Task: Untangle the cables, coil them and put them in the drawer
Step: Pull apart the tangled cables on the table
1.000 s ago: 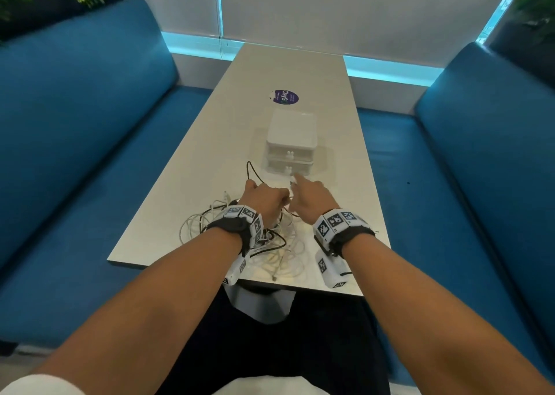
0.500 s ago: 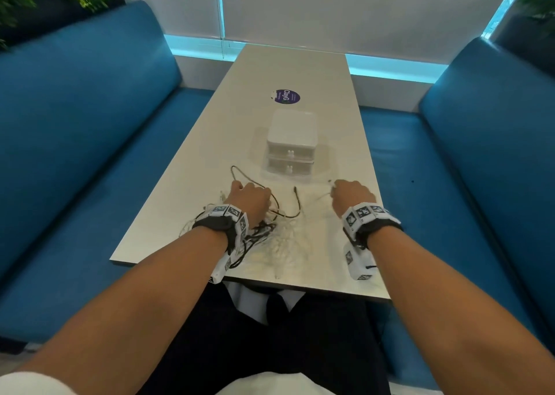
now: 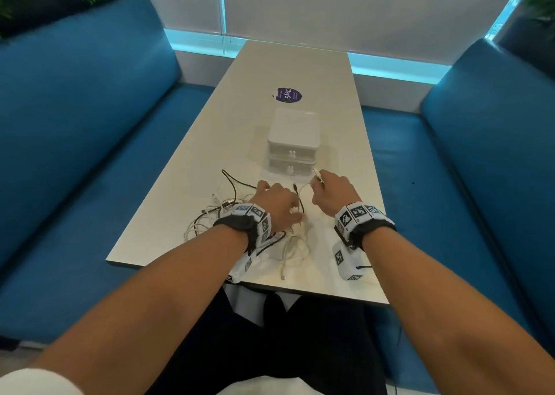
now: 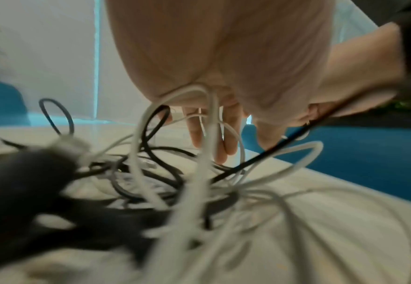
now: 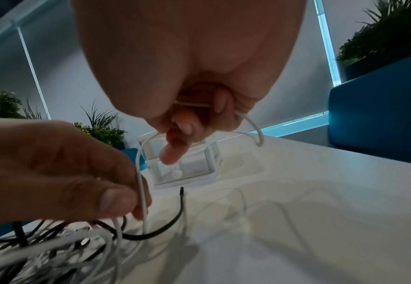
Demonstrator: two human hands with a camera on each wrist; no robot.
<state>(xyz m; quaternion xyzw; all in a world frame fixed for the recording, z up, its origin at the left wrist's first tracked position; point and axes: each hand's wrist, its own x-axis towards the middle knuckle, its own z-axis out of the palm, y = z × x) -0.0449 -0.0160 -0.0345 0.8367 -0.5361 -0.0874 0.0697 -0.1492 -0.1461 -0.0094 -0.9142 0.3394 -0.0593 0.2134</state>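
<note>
A tangle of white and black cables point(image 3: 207, 217) lies on the table's near end, under and left of my left hand point(image 3: 279, 204). My right hand point(image 3: 330, 188) pinches a thin white cable point(image 3: 304, 185) near its plug, which sticks up toward the drawer box. In the right wrist view, the thumb and fingers of my left hand point(image 5: 65, 173) pinch the same white cable point(image 5: 140, 167) lower down. A black cable end point(image 5: 181, 192) rises between the hands. The white two-drawer box point(image 3: 293, 136) stands just beyond them, both drawers closed. The left wrist view shows the tangle point(image 4: 151, 182) blurred below the palm.
The long white table point(image 3: 300, 70) carries a purple round sticker point(image 3: 288, 94) beyond the box. Blue benches point(image 3: 75, 124) flank it on both sides, the right one point(image 3: 486, 154) close to my right arm. A loose white plug point(image 3: 283, 274) lies near the front edge.
The hands started together, then my right hand pulled the white cable out to the right. Now the hands have drawn closer again, with the cable looping between them.
</note>
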